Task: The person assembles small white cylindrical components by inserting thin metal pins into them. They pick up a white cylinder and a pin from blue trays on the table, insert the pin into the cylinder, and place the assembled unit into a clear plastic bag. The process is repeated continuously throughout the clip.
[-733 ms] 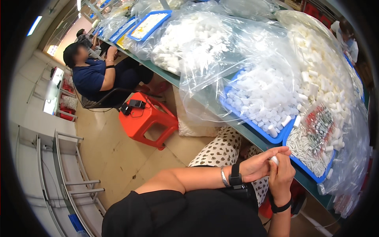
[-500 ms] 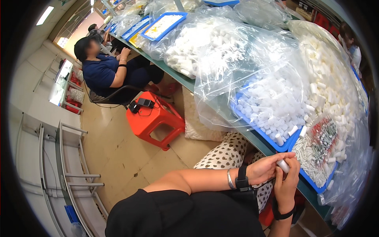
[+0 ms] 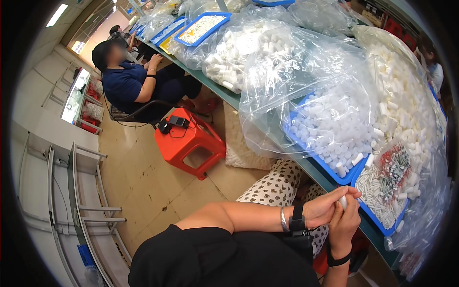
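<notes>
Left hand (image 3: 324, 210) and right hand (image 3: 345, 224) meet below the bench edge, both pinching one small white tube (image 3: 343, 202) between their fingertips. Judged: assembly of this piece is under way. Blue trays (image 3: 345, 180) and bags of white parts remain full.
</notes>
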`<state>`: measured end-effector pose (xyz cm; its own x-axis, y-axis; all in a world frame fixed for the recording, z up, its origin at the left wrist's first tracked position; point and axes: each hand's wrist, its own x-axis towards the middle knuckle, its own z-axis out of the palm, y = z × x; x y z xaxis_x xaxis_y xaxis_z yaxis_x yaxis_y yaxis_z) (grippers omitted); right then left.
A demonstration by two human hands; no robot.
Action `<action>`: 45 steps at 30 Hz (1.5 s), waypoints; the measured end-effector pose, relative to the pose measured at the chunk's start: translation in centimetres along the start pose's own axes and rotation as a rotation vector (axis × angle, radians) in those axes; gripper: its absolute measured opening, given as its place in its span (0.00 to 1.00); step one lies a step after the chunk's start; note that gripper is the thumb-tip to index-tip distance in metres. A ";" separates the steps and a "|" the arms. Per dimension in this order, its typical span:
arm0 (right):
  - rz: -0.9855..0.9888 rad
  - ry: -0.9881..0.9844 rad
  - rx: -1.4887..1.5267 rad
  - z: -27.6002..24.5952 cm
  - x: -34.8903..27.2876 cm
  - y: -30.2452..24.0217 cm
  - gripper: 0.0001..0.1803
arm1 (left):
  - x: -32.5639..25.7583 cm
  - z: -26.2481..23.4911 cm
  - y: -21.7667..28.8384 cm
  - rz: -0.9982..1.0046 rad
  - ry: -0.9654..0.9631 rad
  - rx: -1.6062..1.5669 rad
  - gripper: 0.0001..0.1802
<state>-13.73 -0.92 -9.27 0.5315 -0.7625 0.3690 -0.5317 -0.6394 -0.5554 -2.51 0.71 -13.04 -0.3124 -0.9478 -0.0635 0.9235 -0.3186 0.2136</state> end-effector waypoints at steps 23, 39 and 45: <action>0.204 0.071 0.339 -0.7 1.1 0.9 0.13 | 0.3 2.0 2.7 -0.085 0.163 0.308 0.32; 0.299 0.016 0.488 0.2 0.6 1.7 0.12 | 0.6 1.3 2.4 -0.025 0.165 0.531 0.33; 0.836 -0.291 1.386 -1.3 1.0 1.9 0.19 | 0.7 1.8 4.0 -0.081 0.118 0.405 0.32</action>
<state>-15.05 -3.04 -9.03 0.6013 -0.6840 -0.4129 0.1571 0.6079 -0.7783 0.54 -1.25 -10.52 -0.3310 -0.9218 -0.2019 0.7278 -0.3855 0.5672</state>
